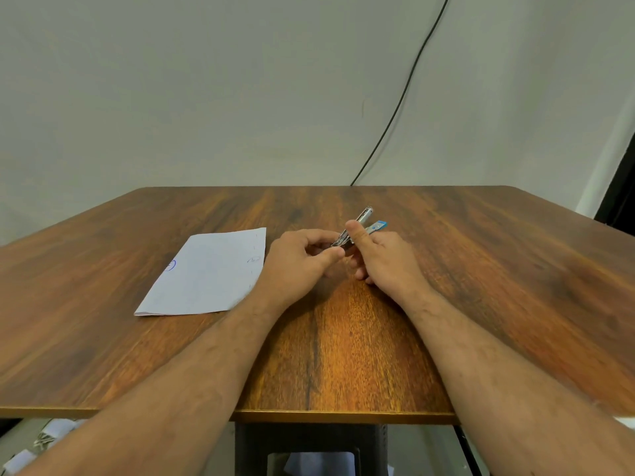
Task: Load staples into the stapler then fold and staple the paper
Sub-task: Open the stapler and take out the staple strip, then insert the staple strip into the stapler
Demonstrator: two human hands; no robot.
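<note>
Hands: both hands met near the middle of the tabletop, a little toward its far edge, working on one small stapler between them.
Right hand (385,257): curled narrow around the stapler's rear half, thumb raised along the metal, remaining fingers tucked beneath; it served as the holder.
Left hand (297,261): pinched nearly shut, thumb and forefinger tips pressed at the stapler's near end; whether a strip of staples sat between those tips could not be told, since the spot was small and blurred.
Table (343,355): brown wood-grain top, bare apart from the task's things.
Paper (209,273): white sheet with faint pen marks, lying flat toward the left edge of the tabletop, just beside the left wrist; its near edge looked doubled, so it may have been folded already, though that was uncertain.
Stapler (360,225): lifted clear of the tabletop, hinged open in a V, chrome arm pointing up and away, blue-tipped base splayed beside it toward the right.
Step in hand: judged to be the loading stage, with the magazine exposed and the left fingertips at its channel.
Next move calls for: a steady right-hand hold while the staples are seated straight in the channel, after which the arm can be closed down and attention turned to the paper.
Risk: a crooked strip could jam the channel.
</note>
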